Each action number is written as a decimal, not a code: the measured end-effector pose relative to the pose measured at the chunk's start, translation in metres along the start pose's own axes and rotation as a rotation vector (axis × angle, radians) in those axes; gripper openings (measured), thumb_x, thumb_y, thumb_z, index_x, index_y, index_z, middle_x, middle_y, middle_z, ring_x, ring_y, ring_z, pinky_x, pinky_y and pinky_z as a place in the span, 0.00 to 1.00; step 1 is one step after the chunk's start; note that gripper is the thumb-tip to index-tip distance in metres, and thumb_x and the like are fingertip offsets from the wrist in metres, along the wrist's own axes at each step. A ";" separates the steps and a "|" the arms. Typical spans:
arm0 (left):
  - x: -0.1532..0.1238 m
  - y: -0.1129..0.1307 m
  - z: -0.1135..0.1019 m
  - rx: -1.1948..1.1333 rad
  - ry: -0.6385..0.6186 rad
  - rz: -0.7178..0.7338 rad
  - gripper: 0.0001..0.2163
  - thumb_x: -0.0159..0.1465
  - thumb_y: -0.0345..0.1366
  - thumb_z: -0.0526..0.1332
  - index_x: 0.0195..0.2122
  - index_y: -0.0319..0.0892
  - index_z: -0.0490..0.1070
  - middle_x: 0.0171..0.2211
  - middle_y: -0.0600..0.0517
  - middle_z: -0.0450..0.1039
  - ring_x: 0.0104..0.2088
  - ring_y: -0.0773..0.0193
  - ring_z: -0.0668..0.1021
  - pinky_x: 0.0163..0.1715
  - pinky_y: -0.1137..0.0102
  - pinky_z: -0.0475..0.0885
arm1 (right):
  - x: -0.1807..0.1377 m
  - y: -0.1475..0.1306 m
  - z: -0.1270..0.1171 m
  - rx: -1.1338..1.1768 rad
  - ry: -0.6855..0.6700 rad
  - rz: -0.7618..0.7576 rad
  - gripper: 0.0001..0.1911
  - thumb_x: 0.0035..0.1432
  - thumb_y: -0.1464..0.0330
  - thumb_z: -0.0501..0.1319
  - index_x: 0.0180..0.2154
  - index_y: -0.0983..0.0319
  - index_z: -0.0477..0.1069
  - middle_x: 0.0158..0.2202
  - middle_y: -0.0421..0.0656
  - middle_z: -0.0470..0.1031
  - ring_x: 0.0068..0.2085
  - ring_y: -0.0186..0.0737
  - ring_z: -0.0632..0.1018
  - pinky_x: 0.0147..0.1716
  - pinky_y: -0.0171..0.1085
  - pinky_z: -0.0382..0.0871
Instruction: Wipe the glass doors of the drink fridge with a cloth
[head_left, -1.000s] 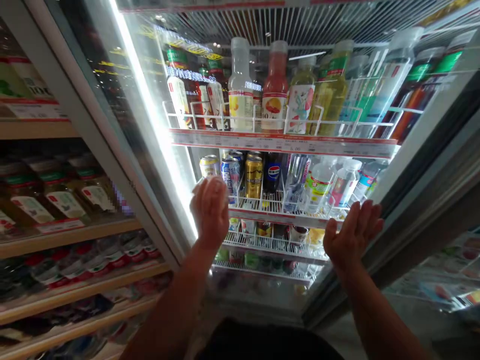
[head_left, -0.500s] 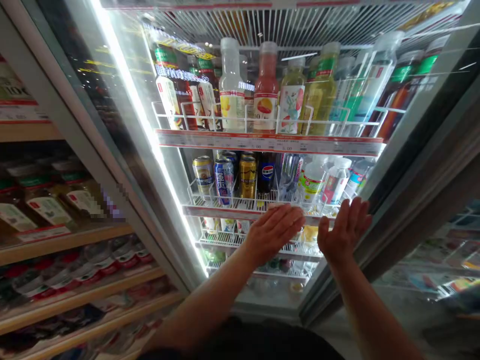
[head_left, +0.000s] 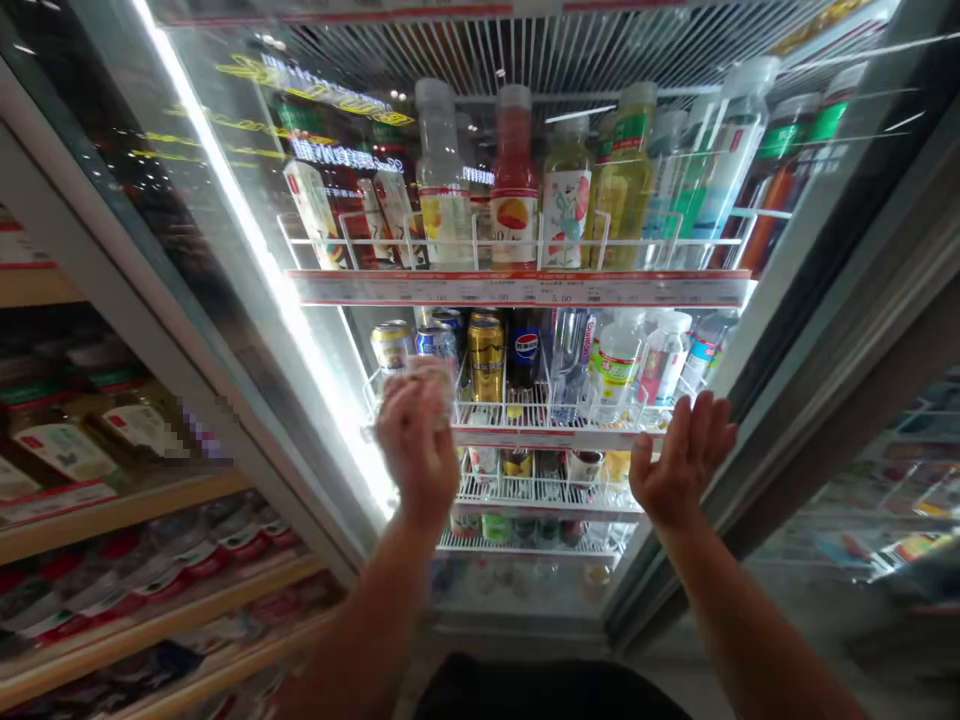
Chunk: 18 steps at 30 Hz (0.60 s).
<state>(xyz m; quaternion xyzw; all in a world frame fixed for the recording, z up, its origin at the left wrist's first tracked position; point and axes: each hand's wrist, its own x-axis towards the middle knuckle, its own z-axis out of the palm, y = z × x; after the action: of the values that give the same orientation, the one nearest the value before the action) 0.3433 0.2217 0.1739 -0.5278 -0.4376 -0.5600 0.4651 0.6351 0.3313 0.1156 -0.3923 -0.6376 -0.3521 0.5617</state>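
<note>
Two bare hands are raised against the glass door [head_left: 330, 160] of a lit drinks cooler, which stands directly in front of the person and fills most of the view. The right hand [head_left: 679, 465] is open, fingers spread and pointing up, palm towards the glass close to the door frame [head_left: 810, 330] at the pane's right edge. That is a placement that would let the palm bear flat on the pane. The left hand [head_left: 416, 445] is up at the same height near the light strip [head_left: 247, 250]. Its fingertips are blurred, so whether it is flat, curled or holding something cannot be told.

Behind the glass, level with the hands, a gold can [head_left: 486, 358] and a Pepsi can [head_left: 526, 350] stand upright in wire lanes beside small water bottles [head_left: 616, 360]. Their labels face out, apparently so shoppers can read them through the door. One shelf up, a red juice bottle [head_left: 513, 190] stands among tall bottles behind a white wire rail, above a red-edged price strip [head_left: 525, 288]. Lower wire shelves [head_left: 540, 490] carry smaller cups and cans, dim and hard to make out.

To the left of the cooler, wooden shelves [head_left: 112, 510] hold rows of bottled drinks [head_left: 60, 440].
</note>
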 end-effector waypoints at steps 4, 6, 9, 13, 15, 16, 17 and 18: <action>-0.009 0.073 0.028 -0.239 -0.319 0.425 0.20 0.74 0.25 0.57 0.64 0.47 0.71 0.58 0.50 0.75 0.66 0.58 0.72 0.68 0.58 0.72 | 0.002 0.002 -0.001 -0.007 0.010 -0.014 0.40 0.72 0.61 0.53 0.77 0.68 0.44 0.76 0.62 0.53 0.77 0.64 0.53 0.71 0.67 0.53; 0.001 0.079 0.033 -0.237 -0.354 0.496 0.15 0.75 0.28 0.58 0.61 0.44 0.73 0.59 0.51 0.76 0.67 0.57 0.71 0.68 0.59 0.72 | 0.002 0.002 -0.001 -0.012 0.001 -0.017 0.40 0.71 0.62 0.54 0.77 0.68 0.43 0.75 0.63 0.54 0.77 0.64 0.53 0.71 0.67 0.53; 0.039 0.044 0.028 -0.136 -0.216 0.389 0.16 0.75 0.28 0.57 0.61 0.47 0.73 0.61 0.51 0.74 0.68 0.56 0.70 0.68 0.57 0.71 | 0.000 0.003 0.000 -0.015 -0.020 -0.015 0.40 0.71 0.62 0.54 0.77 0.68 0.43 0.75 0.63 0.55 0.77 0.65 0.53 0.70 0.67 0.54; 0.097 -0.036 0.007 0.061 -0.011 0.147 0.13 0.76 0.30 0.57 0.58 0.41 0.76 0.65 0.48 0.70 0.68 0.55 0.69 0.70 0.50 0.66 | 0.000 0.002 -0.002 -0.010 0.002 -0.018 0.40 0.70 0.62 0.54 0.76 0.67 0.46 0.72 0.64 0.59 0.75 0.67 0.57 0.68 0.67 0.56; 0.110 -0.060 -0.002 0.100 0.057 0.050 0.15 0.76 0.32 0.57 0.60 0.37 0.75 0.66 0.47 0.69 0.66 0.53 0.71 0.68 0.49 0.69 | 0.010 0.001 -0.008 0.018 0.055 0.001 0.37 0.68 0.63 0.55 0.74 0.65 0.52 0.68 0.61 0.65 0.72 0.66 0.64 0.66 0.65 0.62; 0.110 -0.063 -0.005 0.105 0.074 0.011 0.16 0.76 0.32 0.56 0.62 0.37 0.74 0.67 0.47 0.68 0.66 0.51 0.71 0.68 0.49 0.70 | 0.018 0.001 -0.012 0.043 0.084 0.017 0.34 0.68 0.64 0.57 0.72 0.63 0.57 0.65 0.59 0.69 0.68 0.64 0.69 0.64 0.62 0.65; 0.106 -0.060 -0.005 0.103 0.080 -0.013 0.17 0.76 0.32 0.56 0.63 0.40 0.73 0.68 0.49 0.67 0.67 0.50 0.71 0.68 0.48 0.69 | 0.029 0.001 -0.016 0.073 0.115 0.031 0.31 0.67 0.65 0.58 0.69 0.62 0.61 0.61 0.57 0.72 0.64 0.61 0.73 0.62 0.59 0.67; 0.099 -0.051 -0.004 0.092 0.080 -0.018 0.18 0.75 0.31 0.56 0.64 0.43 0.72 0.68 0.50 0.67 0.68 0.50 0.70 0.69 0.48 0.68 | 0.042 0.001 -0.020 0.103 0.146 0.034 0.29 0.66 0.66 0.59 0.67 0.61 0.65 0.57 0.55 0.75 0.60 0.58 0.75 0.60 0.56 0.69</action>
<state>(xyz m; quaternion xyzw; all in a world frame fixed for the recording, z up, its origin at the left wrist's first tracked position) 0.2913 0.2216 0.2723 -0.4788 -0.4487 -0.5642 0.5010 0.6420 0.3179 0.1602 -0.3469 -0.6054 -0.3369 0.6322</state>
